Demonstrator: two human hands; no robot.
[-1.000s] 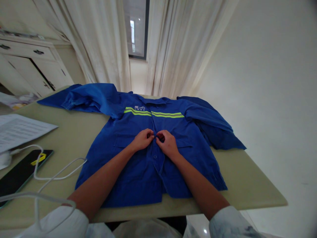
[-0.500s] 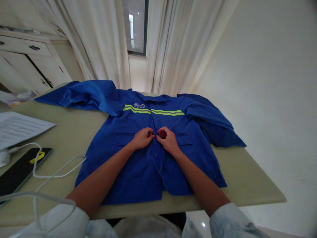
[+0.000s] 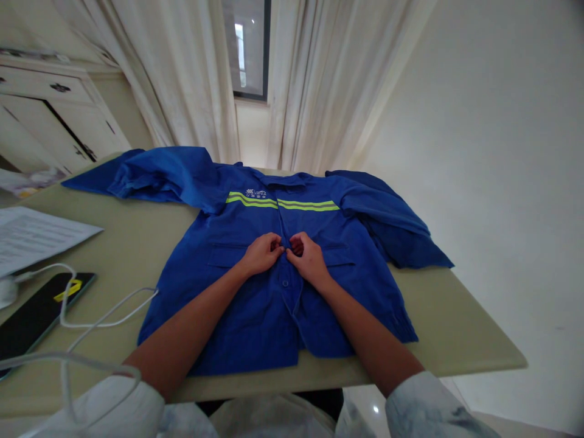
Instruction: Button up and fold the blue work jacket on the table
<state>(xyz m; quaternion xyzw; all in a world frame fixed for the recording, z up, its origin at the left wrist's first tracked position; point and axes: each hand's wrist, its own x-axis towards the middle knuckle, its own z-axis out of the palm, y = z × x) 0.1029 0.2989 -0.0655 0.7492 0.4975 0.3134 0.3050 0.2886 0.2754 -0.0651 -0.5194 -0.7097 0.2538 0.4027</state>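
Observation:
A blue work jacket [image 3: 255, 304] with two yellow-green reflective stripes across the chest lies face up on the beige table [image 3: 456, 334], sleeves spread to both sides. My left hand [image 3: 261, 253] and my right hand [image 3: 309, 258] meet at the jacket's front placket at mid-chest. Both hands are closed in a pinch on the front edges of the fabric, fingertips almost touching. A button shows on the placket just below the hands. The lower front edges of the jacket part slightly near the hem.
At the left lie a sheet of paper [image 3: 31, 234], a black tablet [image 3: 31, 319] and a white cable [image 3: 91, 316] running across it. A white cabinet [image 3: 55, 121] stands at the back left, curtains [image 3: 182, 91] and a window [image 3: 249, 48] behind the table.
Both hands stay pinched at the placket and have shifted slightly up the jacket. The view has tilted a little.

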